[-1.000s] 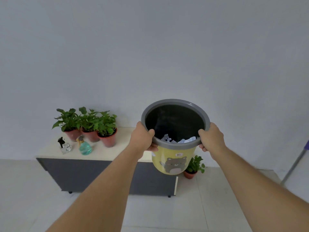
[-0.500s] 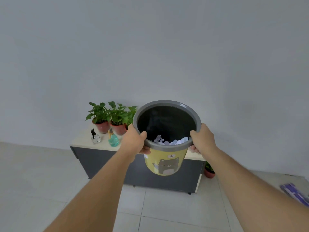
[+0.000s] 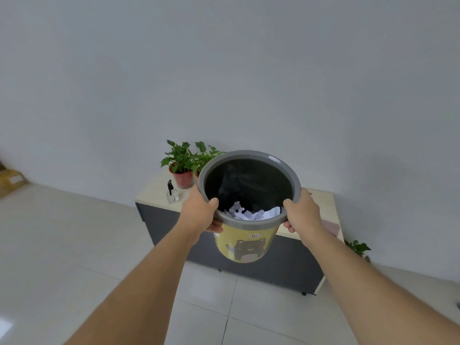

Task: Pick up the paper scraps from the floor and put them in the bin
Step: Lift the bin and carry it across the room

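Observation:
I hold a yellow bin (image 3: 245,247) with a grey rim and a bear picture up in the air at arm's length. My left hand (image 3: 200,214) grips the rim on its left side. My right hand (image 3: 302,215) grips the rim on its right side. Crumpled white paper scraps (image 3: 251,213) lie inside the dark bin near its front wall. No scraps show on the visible floor.
Behind the bin stands a low dark cabinet (image 3: 278,265) with a pale top, carrying potted plants (image 3: 183,163) and a small pump bottle (image 3: 171,192). Another small plant (image 3: 358,247) sits on the floor to its right. A cardboard box (image 3: 10,179) is at far left. Pale tile floor (image 3: 74,245) spreads below.
The view has swung to the left and tilted, so the cabinet and plants now sit further right and slanted. Both hands keep the same hold on the bin's rim.

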Tool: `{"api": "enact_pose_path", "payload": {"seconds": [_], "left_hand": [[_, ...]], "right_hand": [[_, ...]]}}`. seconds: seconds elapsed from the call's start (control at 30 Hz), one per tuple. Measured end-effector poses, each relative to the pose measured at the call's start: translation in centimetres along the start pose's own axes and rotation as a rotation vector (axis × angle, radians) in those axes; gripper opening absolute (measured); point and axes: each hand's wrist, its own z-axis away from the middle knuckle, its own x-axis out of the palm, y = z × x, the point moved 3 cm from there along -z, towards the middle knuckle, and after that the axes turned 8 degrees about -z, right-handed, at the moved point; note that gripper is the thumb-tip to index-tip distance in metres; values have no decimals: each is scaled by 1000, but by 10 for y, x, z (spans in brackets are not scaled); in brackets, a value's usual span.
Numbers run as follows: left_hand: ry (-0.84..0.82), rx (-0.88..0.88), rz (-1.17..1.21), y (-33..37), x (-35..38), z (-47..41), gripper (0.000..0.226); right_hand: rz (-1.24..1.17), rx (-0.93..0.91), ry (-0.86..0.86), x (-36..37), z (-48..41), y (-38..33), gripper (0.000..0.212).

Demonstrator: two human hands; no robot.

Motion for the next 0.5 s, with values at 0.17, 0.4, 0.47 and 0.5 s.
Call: {"api": "enact_pose_path", "payload": {"seconds": [0.17, 0.4, 0.47, 0.5], "left_hand": [[71, -72, 12, -15, -26, -11, 40], [176, -171, 38, -56, -79, -22, 37], [191, -207, 40, -69, -96, -27, 34], [194, -225, 40, -76, -103, -30, 33]], "right_hand": [[1, -50, -82, 43, -15, -11, 30], [-24, -93, -224, 116, -10, -30, 31], [-31, -95, -249, 139, -6, -33, 31], [-32, -93, -258, 150, -4, -33, 31]]}}
